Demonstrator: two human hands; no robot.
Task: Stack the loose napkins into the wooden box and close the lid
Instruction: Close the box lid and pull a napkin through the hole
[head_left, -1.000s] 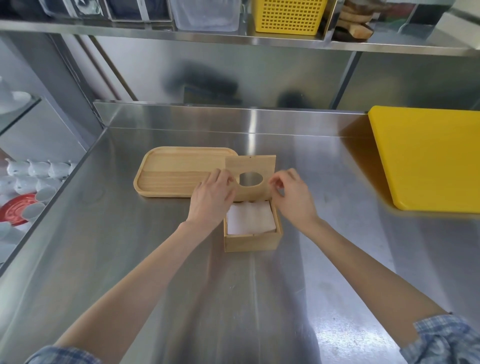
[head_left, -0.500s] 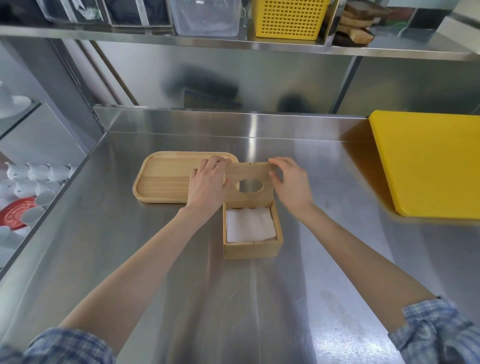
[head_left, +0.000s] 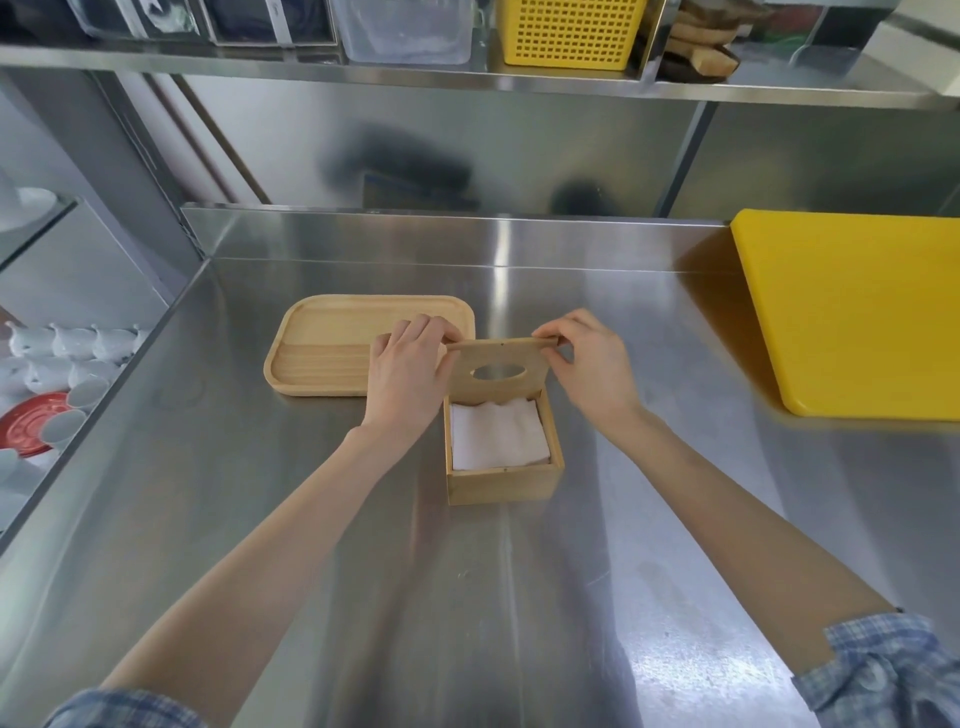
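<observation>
On the steel bench, the left hand and right hand each pinch a far corner of the lid, which tilts over the far edge of the wooden box, its napkins uncovered on the near side.

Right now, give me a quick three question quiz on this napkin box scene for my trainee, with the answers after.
1. True or false: the lid lies flat and shut on the wooden box.
2. What fills the box? A) white napkins B) cups C) nothing
3. Which hands grip the lid's top edge?

Key:
1. False; it stands tilted up over the box's far side.
2. A
3. Both, the left hand and the right hand, one at each corner.
</observation>
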